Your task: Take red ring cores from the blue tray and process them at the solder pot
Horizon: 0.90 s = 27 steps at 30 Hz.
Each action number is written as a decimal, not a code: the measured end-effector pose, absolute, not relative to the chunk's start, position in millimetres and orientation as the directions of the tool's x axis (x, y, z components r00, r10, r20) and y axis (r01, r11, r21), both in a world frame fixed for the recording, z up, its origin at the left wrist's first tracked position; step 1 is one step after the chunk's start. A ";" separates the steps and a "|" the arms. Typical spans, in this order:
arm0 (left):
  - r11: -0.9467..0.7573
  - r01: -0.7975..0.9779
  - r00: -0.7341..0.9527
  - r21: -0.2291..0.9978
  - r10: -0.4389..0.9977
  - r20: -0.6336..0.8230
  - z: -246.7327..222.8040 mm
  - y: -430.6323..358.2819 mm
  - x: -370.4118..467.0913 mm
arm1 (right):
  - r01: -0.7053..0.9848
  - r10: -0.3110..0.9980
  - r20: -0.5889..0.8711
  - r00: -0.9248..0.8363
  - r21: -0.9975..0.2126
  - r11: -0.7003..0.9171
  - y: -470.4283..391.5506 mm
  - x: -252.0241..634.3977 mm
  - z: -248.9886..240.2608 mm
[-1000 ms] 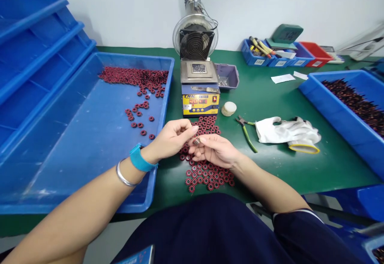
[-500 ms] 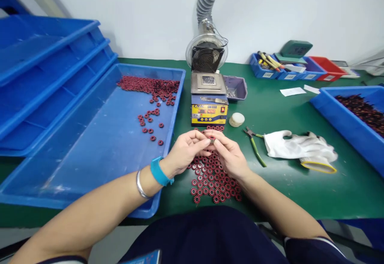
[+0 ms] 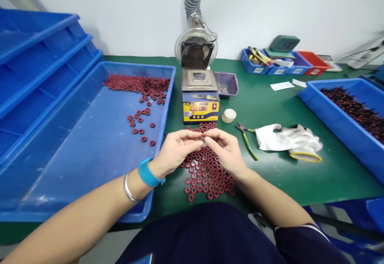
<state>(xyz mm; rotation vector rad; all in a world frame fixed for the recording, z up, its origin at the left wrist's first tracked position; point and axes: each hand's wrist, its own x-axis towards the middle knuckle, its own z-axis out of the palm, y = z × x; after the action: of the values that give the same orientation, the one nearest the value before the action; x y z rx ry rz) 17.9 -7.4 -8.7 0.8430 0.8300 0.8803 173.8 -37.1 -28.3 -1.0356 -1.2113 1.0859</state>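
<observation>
My left hand [image 3: 177,149] and my right hand [image 3: 224,149] meet in front of the solder pot, thumbs and fingertips pinched together. Between them is a small red toothed ring [image 3: 202,138], apparently a wound coil core, mostly covered by the fingers. Both hands seem to grip it. Below them, a loose spread of similar red rings [image 3: 207,178] lies on the green table. Just beyond the fingers stands the solder pot [image 3: 200,96], with a yellow front panel, lit red digits and a square well of shiny metal on top.
Left is a large blue tray [image 3: 90,144] with more red rings, beside stacked blue trays [image 3: 45,60]. Right lie green-handled cutters [image 3: 248,142], white gloves [image 3: 279,138], a round white block [image 3: 229,115] and a blue bin [image 3: 339,136] of dark copper-coloured parts. A fan [image 3: 196,55] stands behind the pot.
My view has turned a little to the right, so the scene sits further left. Both hands stay together on the ring; the fingers have shifted slightly around it.
</observation>
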 end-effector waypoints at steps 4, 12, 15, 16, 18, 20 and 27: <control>0.376 -0.299 0.392 0.877 0.886 -0.246 -11.6 -6.5 16.8 | -0.150 0.995 0.095 0.035 -0.984 0.100 -35.8 175.1 -28.9; 0.402 -0.261 0.394 0.878 0.874 -0.283 -5.6 -5.8 16.5 | -0.188 0.996 0.092 0.021 -0.978 0.094 -36.3 176.6 -26.3; 0.403 -0.275 0.386 0.873 0.878 -0.284 -5.6 -6.3 17.7 | -0.189 0.995 0.101 0.005 -0.977 0.100 -36.6 176.9 -25.2; 0.398 -0.279 0.383 0.874 0.881 -0.279 -5.9 -6.4 18.0 | -0.186 0.995 0.103 0.005 -0.977 0.102 -36.9 177.2 -24.9; 0.383 -0.278 0.378 0.881 0.887 -0.266 -6.9 -6.4 18.5 | -0.157 0.994 0.112 0.012 -0.981 0.113 -37.7 177.6 -24.2; 0.372 -0.261 0.377 0.891 0.889 -0.261 -7.9 -6.1 18.6 | -0.093 0.991 0.133 0.026 -0.986 0.135 -38.6 177.8 -23.3; 0.335 -0.186 0.352 0.924 0.900 -0.256 -10.5 -5.4 18.9 | 0.100 0.978 0.203 0.056 -0.975 0.197 -40.2 175.5 -21.3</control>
<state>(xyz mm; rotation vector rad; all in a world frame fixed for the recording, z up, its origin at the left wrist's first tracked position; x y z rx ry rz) 18.9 -5.4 -10.5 0.9514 0.9293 0.8609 175.5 -40.2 -21.3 -1.1554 -1.3171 0.9662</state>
